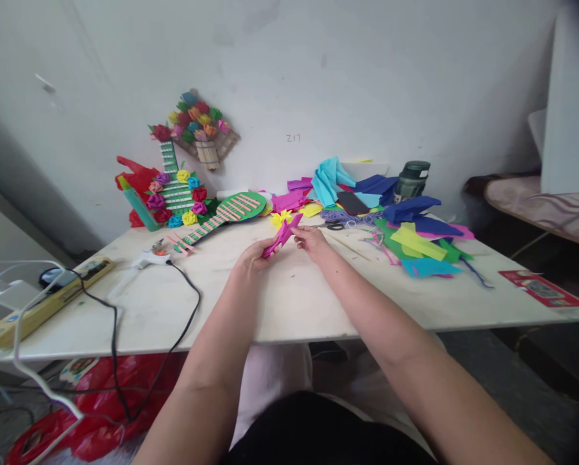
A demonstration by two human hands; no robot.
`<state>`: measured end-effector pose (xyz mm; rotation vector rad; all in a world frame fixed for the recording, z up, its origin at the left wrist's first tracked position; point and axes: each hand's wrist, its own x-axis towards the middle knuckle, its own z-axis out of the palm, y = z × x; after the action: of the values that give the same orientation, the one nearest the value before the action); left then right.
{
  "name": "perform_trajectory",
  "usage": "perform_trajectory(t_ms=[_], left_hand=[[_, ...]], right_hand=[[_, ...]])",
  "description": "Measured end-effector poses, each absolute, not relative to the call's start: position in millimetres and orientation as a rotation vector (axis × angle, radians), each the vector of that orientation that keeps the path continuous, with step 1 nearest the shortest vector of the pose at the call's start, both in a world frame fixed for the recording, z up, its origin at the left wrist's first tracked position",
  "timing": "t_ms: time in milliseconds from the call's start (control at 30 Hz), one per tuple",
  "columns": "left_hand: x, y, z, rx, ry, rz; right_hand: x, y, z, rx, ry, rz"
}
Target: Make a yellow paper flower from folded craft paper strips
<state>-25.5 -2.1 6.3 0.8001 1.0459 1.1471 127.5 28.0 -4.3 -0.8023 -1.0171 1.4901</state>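
Note:
Over the middle of the table, a folded piece of magenta crepe paper point(284, 236) is held up between my two hands. My left hand point(256, 254) is closed round its lower end. The fingers of my right hand point(311, 240) pinch its upper right edge. Just behind the paper lies a yellow paper flower point(282, 219), apart from my hands. Black-handled scissors point(335, 226) and a thin wooden stick point(348, 247) rest to the right of my right hand.
A glue gun point(151, 257) with its black cord and a power strip point(52, 300) lie at left. Paper-flower crafts point(243, 208) stand and lie at the back left. Coloured paper sheets point(415, 242), a phone point(352, 203) and a dark bottle point(412, 181) occupy the right.

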Motion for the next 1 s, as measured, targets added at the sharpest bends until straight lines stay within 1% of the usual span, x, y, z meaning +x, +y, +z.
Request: perform_trajectory(t_ms=[200,300,533,733,867,1000], left_hand=[[-29,1,2,0.899,1.018,1.278],[-28,-1,0,0.965,1.08,1.346],[-28,-2,-3,1.123,1.212,1.377],[-29,1,-6,1.245,1.286,1.35],[-29,2,-7,1.362,1.361,1.286],[-28,1,-8,1.507,1.39,1.193]], right_hand=[[130,30,-3,-0.843,-1.024,1.381],[130,29,-1,-0.849,-1.098,1.328],[130,25,2,-0.798,-1.247,1.318],[133,27,2,-0.776,-1.297,1.237],[135,25,7,-0.809,-1.458,1.079],[138,22,9,-0.746,-1.678,0.889]])
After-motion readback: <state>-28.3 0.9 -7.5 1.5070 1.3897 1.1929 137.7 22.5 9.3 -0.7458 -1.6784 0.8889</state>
